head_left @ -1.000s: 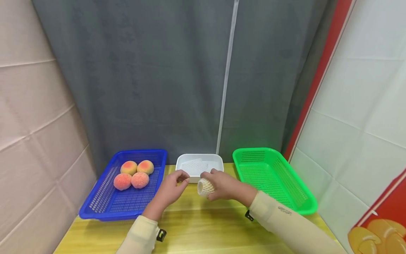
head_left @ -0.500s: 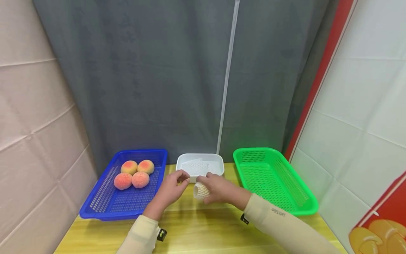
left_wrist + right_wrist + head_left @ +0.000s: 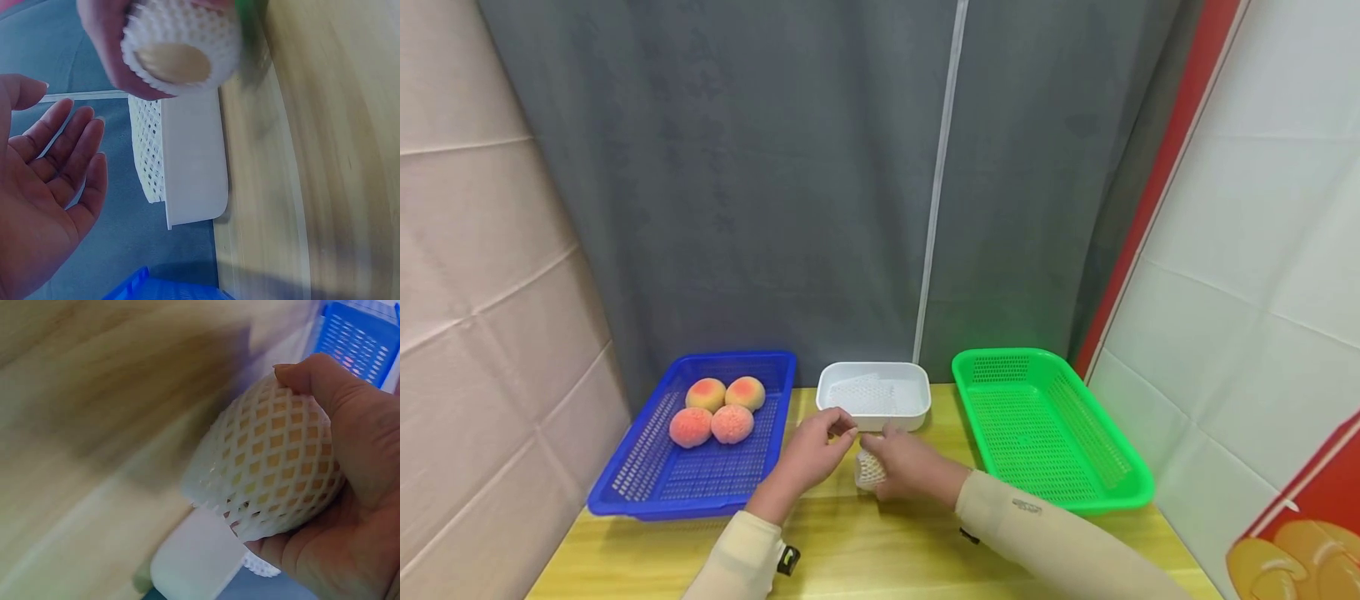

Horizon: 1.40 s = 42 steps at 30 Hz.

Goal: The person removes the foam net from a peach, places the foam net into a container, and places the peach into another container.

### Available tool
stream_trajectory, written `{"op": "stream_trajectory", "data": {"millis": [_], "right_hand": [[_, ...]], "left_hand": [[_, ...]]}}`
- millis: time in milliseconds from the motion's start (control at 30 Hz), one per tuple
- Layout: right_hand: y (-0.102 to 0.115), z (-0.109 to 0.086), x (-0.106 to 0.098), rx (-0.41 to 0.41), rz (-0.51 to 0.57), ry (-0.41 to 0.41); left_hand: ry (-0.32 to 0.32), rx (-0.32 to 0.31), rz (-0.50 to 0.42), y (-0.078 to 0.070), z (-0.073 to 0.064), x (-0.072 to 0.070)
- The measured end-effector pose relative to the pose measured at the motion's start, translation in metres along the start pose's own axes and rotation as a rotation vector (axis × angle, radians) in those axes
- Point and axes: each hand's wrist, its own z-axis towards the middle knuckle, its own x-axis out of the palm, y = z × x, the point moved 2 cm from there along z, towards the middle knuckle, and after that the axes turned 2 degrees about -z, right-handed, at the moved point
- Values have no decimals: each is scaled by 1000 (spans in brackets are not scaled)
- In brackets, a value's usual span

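My right hand [image 3: 910,462] grips a white foam fruit net [image 3: 275,456], its thumb across one side and its fingers beneath. A rounded yellowish fruit shows through the mesh and at the net's open end in the left wrist view. Beside it, my left hand [image 3: 47,181] holds nothing, palm showing and fingers loosely bent. In the head view its fingertips come close to the right hand, in front of the white tray [image 3: 880,423]. More flat foam nets [image 3: 861,393] lie in that tray. Several peaches [image 3: 732,425] sit together in the blue basket [image 3: 688,507] on the left.
A green basket [image 3: 1067,495] stands at the right of the wooden table [image 3: 880,550]. Behind everything hangs a grey curtain [image 3: 760,208]. White walls flank both sides, the right one [image 3: 1247,358] bearing a red printed picture.
My right hand has moved left and toward the table's front edge with the foam net. My left hand has shifted slightly right, so the two hands are closer together.
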Motion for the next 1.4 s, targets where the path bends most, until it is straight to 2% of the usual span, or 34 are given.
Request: {"op": "stream_trajectory", "data": {"millis": [333,700,867,1000,1267,1400], "right_hand": [[4,3,14,28,-35,5],[9,0,24,90,-126,-17],[10,-2,22,118,-102,-9],[8,-6,14,130,-29,-15],[-8,-24,-12,172,276,-71],[-18,-34,-25,191,422,-107]], "left_hand": [[6,-6,3,5,1,1],[13,7,32,0,0,0],[17,0,54,1,-1,1],[26,-2,50,1,-1,1],[30,-7,-34,-1,-5,0],[38,-43,-70,0,-9,-1]]}}
